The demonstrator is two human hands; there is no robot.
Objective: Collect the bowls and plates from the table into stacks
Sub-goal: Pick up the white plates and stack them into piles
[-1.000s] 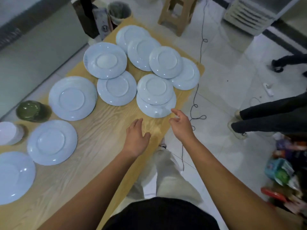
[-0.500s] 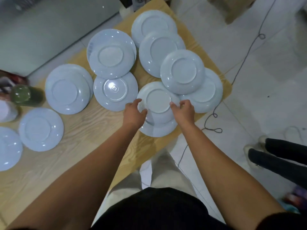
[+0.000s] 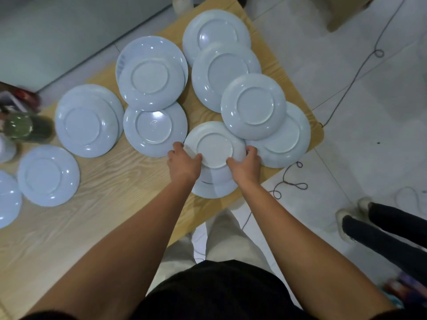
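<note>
A pale blue plate [image 3: 215, 147] was gripped at its near rim from both sides. The left hand [image 3: 183, 163] was curled round the left edge, with the thumb laid on the upturned underside. The right hand [image 3: 246, 166] was curled round the right edge. The plate was held face down, foot ring uppermost, over a lower plate [image 3: 216, 189] lying at the near edge of the bench [image 3: 115, 181]. Whether the two touched could not be told. Its far right rim was overlapped by a neighbouring plate [image 3: 253, 106], also inverted. More plates were spread face down across the bench, several overlapping. A green bowl [image 3: 18, 125] was seen at the left end, too blurred for its contents to be told.
</note>
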